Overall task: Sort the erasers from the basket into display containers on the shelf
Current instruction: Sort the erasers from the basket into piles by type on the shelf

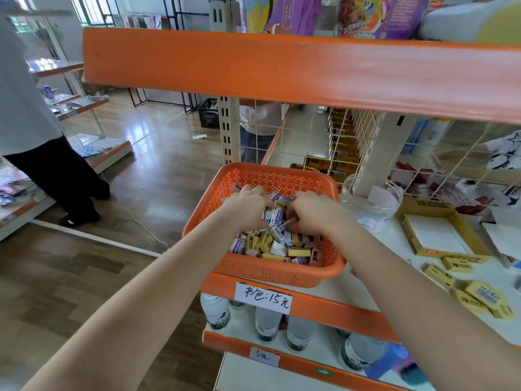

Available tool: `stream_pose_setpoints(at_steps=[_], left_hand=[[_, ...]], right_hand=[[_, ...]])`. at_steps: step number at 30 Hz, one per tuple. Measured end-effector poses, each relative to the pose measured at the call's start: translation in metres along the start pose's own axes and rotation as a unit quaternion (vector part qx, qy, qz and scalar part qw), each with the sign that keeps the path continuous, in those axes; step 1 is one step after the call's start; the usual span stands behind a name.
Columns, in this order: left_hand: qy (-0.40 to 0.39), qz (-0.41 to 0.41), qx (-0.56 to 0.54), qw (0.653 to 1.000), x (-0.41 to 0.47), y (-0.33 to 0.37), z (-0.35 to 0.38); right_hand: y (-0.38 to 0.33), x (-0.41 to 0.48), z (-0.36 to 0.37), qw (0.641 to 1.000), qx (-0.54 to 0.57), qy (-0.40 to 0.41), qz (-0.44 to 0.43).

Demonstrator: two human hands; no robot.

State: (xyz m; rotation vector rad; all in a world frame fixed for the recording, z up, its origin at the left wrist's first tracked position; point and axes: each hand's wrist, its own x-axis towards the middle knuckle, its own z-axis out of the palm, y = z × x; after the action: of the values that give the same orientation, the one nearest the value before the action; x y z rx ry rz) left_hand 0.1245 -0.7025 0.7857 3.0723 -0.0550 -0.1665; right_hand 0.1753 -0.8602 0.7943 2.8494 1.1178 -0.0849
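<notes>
Orange basket [270, 176] is sitting on shelf [324, 307], tag [263, 297] reading "书包:15元". L hand [246, 207] & R hand [313, 213] grips are curling round erasers [270, 244].

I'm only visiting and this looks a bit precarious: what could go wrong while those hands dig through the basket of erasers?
1. The orange basket sits at the shelf's end corner and seems to overhang the front edge. With the left hand and right hand digging into the erasers, it might tip or slide off.
2. Loose yellow erasers lie near the front edge beside the right forearm, which might sweep them off.
</notes>
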Motion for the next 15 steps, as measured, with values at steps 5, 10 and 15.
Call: stream_pose_setpoints(at_steps=[5, 10, 15], left_hand=[[-0.005, 0.011, 0.028, 1.000, 0.007, 0.000, 0.002], [0.044, 0.009, 0.003, 0.999, 0.008, -0.001, 0.002], [0.125, -0.048, -0.200, 0.971, 0.000, -0.012, -0.007]], right_hand=[[0.002, 0.002, 0.000, 0.995, 0.075, 0.046, 0.038], [0.005, -0.001, -0.004, 0.969, 0.169, 0.164, 0.078], [0.017, -0.021, -0.005, 0.913, 0.276, 0.282, 0.099]])
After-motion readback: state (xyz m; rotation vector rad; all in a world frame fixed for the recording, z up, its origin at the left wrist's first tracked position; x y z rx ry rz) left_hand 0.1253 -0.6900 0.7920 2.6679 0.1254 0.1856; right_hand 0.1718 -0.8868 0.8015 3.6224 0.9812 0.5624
